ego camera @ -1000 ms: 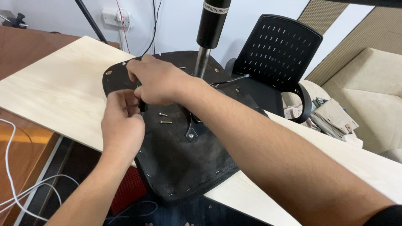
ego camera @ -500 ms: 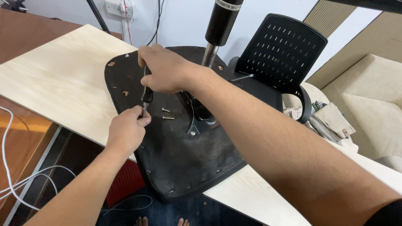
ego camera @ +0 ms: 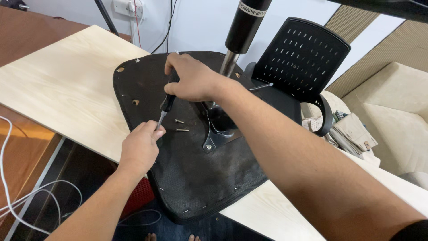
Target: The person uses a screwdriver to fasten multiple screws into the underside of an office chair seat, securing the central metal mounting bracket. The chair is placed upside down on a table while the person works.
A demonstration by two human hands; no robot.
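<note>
I'm viewing an upturned chair seat (ego camera: 191, 178) lying underside-up on the pale wood surface (ego camera: 58, 85), front edge overhanging. Progress, my judgement: work on the metal base plate (ego camera: 216, 134) is partway. Two loose screws (ego camera: 180, 126) are lying on the seat fabric just left of the plate, one more visible in the plate corner; can't tell which holes are filled.

My right hand (ego camera: 194, 82) is closing round the black screwdriver (ego camera: 166, 107) handle, shaft pointing down-left. My left hand (ego camera: 140, 149) is pinching w/ fingertips at the driver tip, pressing on the seat nr its left edge; whatever sits under the tip is hidden. The screws are lying just right of the left hand, apart from it. Gas-lift column (ego camera: 238, 38) is rising behind the right hand; backrest (ego camera: 298, 62) is standing beyond.
</note>
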